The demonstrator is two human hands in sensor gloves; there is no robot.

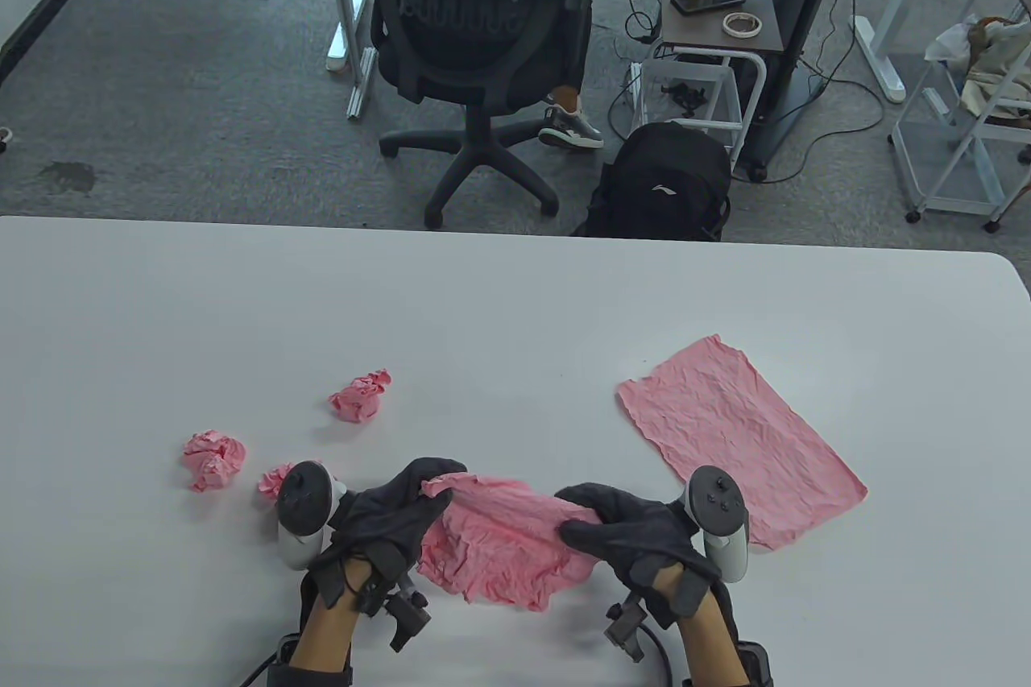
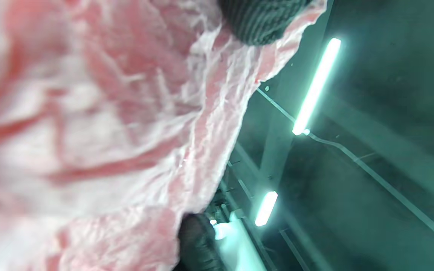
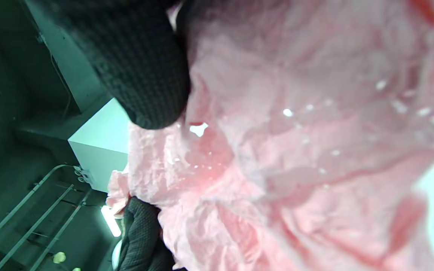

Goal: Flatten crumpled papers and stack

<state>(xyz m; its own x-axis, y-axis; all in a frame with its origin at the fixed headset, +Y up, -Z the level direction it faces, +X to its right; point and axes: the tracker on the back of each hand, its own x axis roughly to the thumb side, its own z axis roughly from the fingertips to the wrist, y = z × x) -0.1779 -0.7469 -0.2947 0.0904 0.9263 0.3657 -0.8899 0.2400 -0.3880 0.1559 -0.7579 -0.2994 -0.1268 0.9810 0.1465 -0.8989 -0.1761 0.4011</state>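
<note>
Stretching half-opened pink crumpled paper sheet (image 1: 503,542) between both hands, left hand (image 1: 387,522) and right hand (image 1: 636,538) each pinching one end; long axis left-right; flattened pink sheet (image 1: 737,437) nearer right hand.

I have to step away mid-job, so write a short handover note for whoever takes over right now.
Left hand and right hand each pinch an end of a half-opened pink sheet, held between them near the table's front edge.
Done: one flattened sheet lies at right.
Left: finish this sheet, stack it there, then open three crumpled balls at left.
</note>
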